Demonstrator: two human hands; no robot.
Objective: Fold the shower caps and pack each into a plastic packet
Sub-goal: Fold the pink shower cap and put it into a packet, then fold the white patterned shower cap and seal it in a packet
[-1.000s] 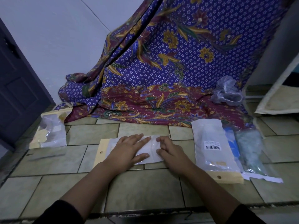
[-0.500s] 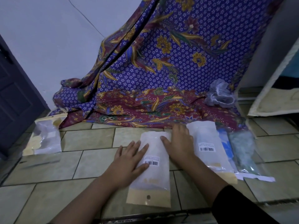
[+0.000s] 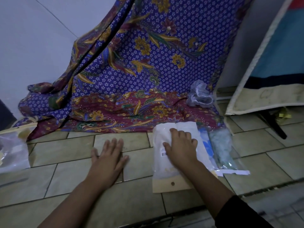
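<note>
At the far left edge a pile of clear packets point(image 3: 13, 150) lies on the tiled floor point(image 3: 65, 153), cut off by the frame. A stretch of tile shows between that pile and the left hand point(image 3: 108, 157), which lies palm down on the floor with straight, spread fingers and holds nothing. Behind it a patterned cloth point(image 3: 131, 79) hangs down the wall, and its hem runs along the far edge of the tiles. More tile shows between the two hands, which are well apart. The right hand point(image 3: 181, 148) presses palm down on a white packed packet point(image 3: 162, 167), with loose fingers on top and the thumb by the barcode label. The packet's tan header strip with a round hole points toward the person. Its right edge overlaps a second white packet point(image 3: 189, 127). Just beside that lie a blue packet point(image 3: 204, 142) and a pale green packet point(image 3: 222, 150), side by side with their near ends on the tiles. A loose shower cap point(image 3: 199, 96) sits crumpled on the cloth, behind the row. At the right a mat point(image 3: 263, 79) leans, closing that side.
</note>
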